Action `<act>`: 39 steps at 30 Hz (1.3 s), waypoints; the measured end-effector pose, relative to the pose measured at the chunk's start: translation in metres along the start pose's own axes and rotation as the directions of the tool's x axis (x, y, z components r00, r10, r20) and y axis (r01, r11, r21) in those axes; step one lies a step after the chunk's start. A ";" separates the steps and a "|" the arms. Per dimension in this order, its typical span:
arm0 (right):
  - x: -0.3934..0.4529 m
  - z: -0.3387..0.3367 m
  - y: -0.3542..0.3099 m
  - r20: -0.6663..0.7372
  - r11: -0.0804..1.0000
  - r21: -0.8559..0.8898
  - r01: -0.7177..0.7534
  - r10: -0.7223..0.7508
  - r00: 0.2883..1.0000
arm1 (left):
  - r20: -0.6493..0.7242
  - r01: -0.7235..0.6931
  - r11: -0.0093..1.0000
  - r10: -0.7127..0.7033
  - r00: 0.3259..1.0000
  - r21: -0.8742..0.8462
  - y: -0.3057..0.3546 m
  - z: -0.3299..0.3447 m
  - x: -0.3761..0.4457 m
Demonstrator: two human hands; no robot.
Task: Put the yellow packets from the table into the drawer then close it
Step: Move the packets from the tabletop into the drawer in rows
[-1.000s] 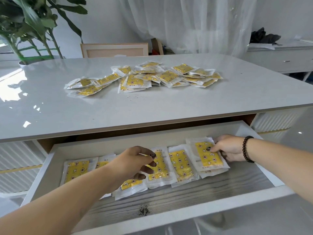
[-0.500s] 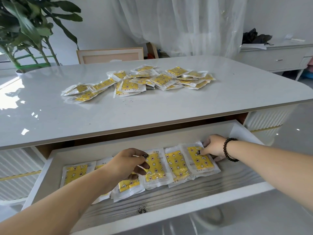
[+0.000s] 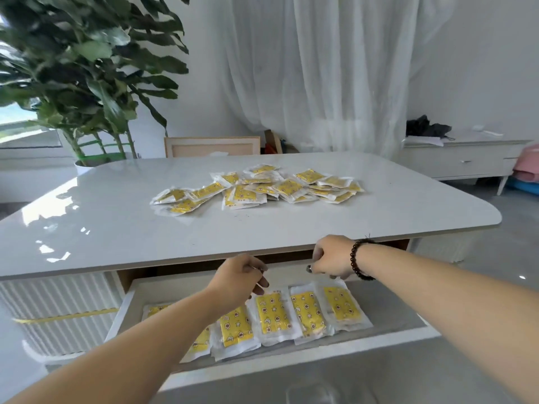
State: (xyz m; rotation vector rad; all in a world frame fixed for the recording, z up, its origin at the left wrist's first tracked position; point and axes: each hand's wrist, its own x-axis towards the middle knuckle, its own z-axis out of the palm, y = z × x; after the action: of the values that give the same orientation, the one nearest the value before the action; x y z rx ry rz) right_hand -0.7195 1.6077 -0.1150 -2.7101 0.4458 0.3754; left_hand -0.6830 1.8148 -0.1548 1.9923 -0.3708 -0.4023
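Note:
A heap of yellow packets (image 3: 262, 186) in clear wrappers lies on the white table (image 3: 116, 223), toward its far side. Under the table's near edge the white drawer (image 3: 291, 363) stands pulled out, with a row of several yellow packets (image 3: 306, 313) flat on its floor. My left hand (image 3: 239, 279) hovers above the drawer's back part with loosely curled fingers and holds nothing. My right hand (image 3: 332, 259), a dark bead bracelet on its wrist, is raised to the table's edge, fingers curled loosely, also without a packet.
A big leafy plant (image 3: 81, 83) in a white pot stands behind the table's far left corner. A chair back (image 3: 211, 146) shows beyond the far edge. A white sideboard (image 3: 460, 158) stands at the right, white curtains behind.
Both hands have let go of the packets in the drawer and risen toward the table's edge. The view has tilted upward.

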 end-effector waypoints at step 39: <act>0.155 0.012 -0.119 -0.389 0.920 -0.217 0.327 -0.389 0.835 | -0.663 -0.089 0.951 0.271 0.698 0.296 -0.012 -0.113 0.133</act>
State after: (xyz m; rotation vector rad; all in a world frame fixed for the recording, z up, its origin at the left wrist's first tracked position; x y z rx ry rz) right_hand -0.5381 1.6782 -0.1375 -2.9289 0.0046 -0.3109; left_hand -0.5133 1.8532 -0.1345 2.1499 -0.1246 0.5652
